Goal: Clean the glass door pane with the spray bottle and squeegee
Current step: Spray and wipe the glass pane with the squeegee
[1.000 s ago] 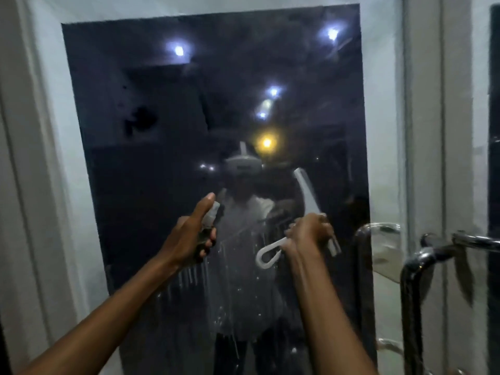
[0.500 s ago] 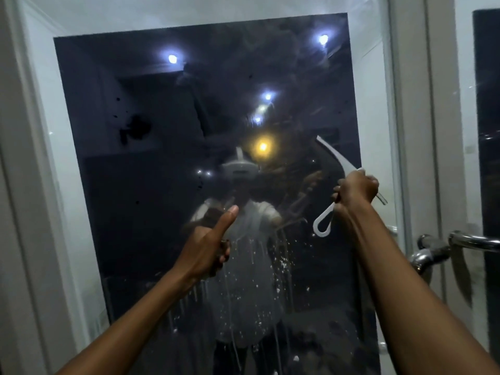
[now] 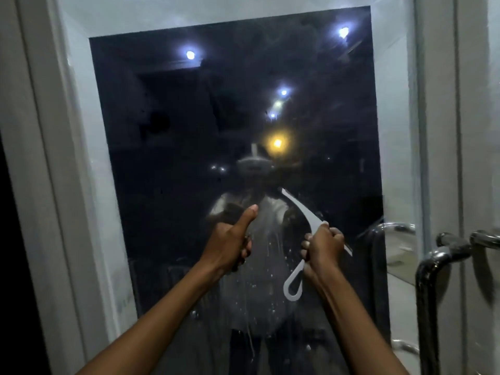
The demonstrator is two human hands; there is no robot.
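The dark glass door pane (image 3: 189, 158) fills the view, with wet streaks and droplets low in its middle. My right hand (image 3: 323, 249) grips a white squeegee (image 3: 303, 212) by its handle. The blade slants from upper left to lower right against the glass, and the handle's loop hangs below my fist. Left of it, my left hand (image 3: 228, 240) is closed with the thumb pointing up at the glass. The spray bottle it holds is almost wholly hidden inside the fingers. My reflection shows faintly in the pane.
A white border and door frame (image 3: 67, 185) surround the pane. Curved chrome door handles (image 3: 433, 266) stick out at the right, close to my right forearm. A second glass panel lies beyond them at the far right.
My right hand has brought the squeegee down and to the left, from the pane's right edge toward the wet middle. My left hand has stayed about where it was.
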